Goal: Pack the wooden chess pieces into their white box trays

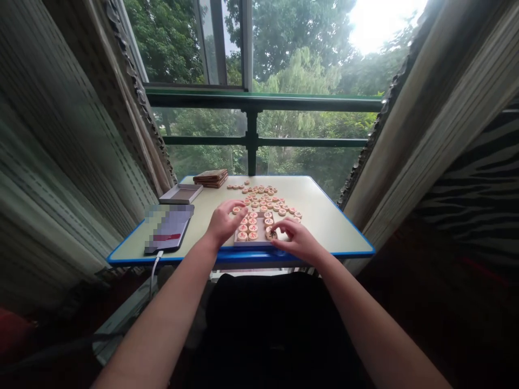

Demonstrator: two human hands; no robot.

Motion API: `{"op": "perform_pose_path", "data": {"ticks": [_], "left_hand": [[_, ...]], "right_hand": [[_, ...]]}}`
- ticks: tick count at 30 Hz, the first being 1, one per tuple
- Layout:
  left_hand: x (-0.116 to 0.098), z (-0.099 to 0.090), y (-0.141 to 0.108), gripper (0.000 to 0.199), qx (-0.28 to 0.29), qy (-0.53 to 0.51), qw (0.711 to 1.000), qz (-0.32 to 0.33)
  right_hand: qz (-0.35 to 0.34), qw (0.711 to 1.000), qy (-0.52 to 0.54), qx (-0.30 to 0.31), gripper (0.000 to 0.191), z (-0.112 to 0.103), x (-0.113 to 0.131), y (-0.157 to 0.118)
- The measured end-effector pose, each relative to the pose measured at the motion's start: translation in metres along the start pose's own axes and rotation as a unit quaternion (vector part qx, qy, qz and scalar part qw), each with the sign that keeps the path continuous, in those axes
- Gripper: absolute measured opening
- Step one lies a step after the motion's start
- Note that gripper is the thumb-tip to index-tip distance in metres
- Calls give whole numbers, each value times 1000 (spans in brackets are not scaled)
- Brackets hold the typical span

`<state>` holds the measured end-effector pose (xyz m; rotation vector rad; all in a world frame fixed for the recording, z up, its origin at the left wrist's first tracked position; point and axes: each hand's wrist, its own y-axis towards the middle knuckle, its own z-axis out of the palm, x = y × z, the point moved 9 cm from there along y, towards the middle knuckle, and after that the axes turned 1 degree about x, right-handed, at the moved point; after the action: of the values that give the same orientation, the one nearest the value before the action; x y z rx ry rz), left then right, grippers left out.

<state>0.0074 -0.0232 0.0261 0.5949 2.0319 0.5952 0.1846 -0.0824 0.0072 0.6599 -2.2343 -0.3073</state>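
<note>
My left hand [224, 222] reaches over the left side of a shallow open box [263, 243]. Its thumb and fingers curl around a Chinese chess piece [237, 209] with a red character. On the box's right side, my right hand [298, 239] has thumb and index finger at a Chinese chess piece [271, 234] with a black character. Inside the box, red-marked pieces [253, 228] lie in two columns on the left, and black-marked pieces [268, 218] stand in a column on the right. A gap runs between these groups.
Loose pieces [263, 199] are scattered beyond the box on the blue-edged table [328, 227]. To the left lie a phone [170, 229] with a white cable [154, 267], a box lid [181, 193] and a folded board [211, 178]. Window railing [312, 102] and curtains surround the table.
</note>
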Motion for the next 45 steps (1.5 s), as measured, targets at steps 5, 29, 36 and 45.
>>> {"op": "perform_pose_path", "data": {"ticks": [5,29,36,45], "left_hand": [[8,14,-7,37,43,-2,999,-29],[17,14,-7,36,19,37,998,-37],[18,5,-8,27,-29,38,998,-30],[17,1,-8,23,-45,43,997,-37]], "right_hand": [[27,1000,5,2,21,1,-8,3],[0,998,-62,-10,15,2,2,-4],[-7,998,-63,-8,16,0,2,-5],[-15,998,-65,-20,16,-3,5,-6]]}}
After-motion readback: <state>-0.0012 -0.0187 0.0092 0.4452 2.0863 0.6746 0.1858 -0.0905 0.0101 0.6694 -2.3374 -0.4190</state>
